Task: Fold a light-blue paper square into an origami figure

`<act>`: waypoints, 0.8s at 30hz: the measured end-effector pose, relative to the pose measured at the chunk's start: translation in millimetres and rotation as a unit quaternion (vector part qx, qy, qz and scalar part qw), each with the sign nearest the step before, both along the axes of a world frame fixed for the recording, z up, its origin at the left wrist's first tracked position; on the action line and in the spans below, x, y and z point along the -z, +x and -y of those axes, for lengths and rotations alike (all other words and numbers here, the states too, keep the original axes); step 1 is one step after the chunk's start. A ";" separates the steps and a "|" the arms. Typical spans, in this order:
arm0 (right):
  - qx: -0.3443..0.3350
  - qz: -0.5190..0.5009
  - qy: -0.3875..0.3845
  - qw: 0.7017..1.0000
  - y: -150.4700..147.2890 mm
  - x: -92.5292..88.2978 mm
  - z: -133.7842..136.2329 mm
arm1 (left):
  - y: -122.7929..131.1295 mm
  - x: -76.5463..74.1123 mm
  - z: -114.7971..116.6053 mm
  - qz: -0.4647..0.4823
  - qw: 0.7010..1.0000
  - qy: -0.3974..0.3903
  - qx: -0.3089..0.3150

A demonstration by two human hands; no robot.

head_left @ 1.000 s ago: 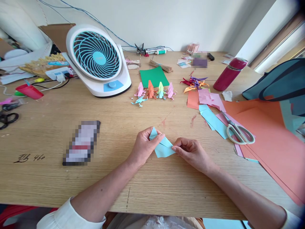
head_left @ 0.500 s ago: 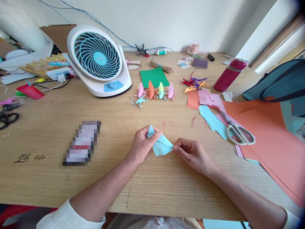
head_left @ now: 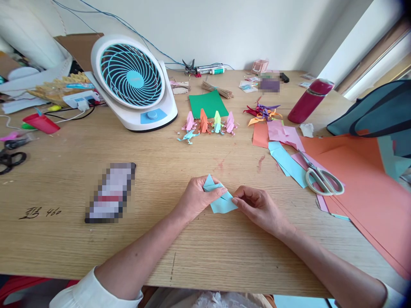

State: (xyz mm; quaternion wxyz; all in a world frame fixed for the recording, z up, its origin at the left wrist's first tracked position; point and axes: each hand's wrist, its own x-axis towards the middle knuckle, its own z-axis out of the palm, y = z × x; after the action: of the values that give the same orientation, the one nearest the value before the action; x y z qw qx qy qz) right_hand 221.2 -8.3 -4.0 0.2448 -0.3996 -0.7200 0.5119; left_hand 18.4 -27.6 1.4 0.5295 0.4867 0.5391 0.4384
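A pale wall [head_left: 257, 34] stands behind the wooden table [head_left: 64, 244], on which lies a green sheet [head_left: 208, 102]. The light blue paper [head_left: 224, 207], which is folded, is well in front of the green sheet, on the person's side. The left hand [head_left: 197, 194] holds it with the thumb pressed on top, and the right hand [head_left: 261, 207] has thumb and forefinger narrow together at its right corner. Just in front of the green sheet there are small paper figures [head_left: 203, 122] in several colours. A white fan [head_left: 131, 79] is to the left of it; a dark red bottle [head_left: 310, 102] is to its right, and scissors [head_left: 316, 168] lie to its right, but nearer.
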 end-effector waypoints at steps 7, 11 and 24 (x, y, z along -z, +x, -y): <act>-0.002 0.008 0.021 1.000 0.2 0.7 -0.4 | 2.6 -4.7 3.3 -0.026 0.999 0.004 0.023; -0.010 0.021 0.013 1.000 -0.3 -2.1 0.0 | 1.1 -3.9 2.5 -0.023 1.000 0.002 -0.002; -0.004 0.018 0.008 1.000 -1.1 -4.2 1.3 | -2.6 -2.8 -0.7 0.018 1.000 0.008 -0.013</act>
State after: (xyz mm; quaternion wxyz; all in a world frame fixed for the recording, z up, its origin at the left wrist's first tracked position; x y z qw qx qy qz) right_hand 220.2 -9.6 0.1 0.2326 -0.4037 -0.7300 0.5001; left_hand 15.8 -26.9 4.2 0.5296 0.4762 0.5321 0.4578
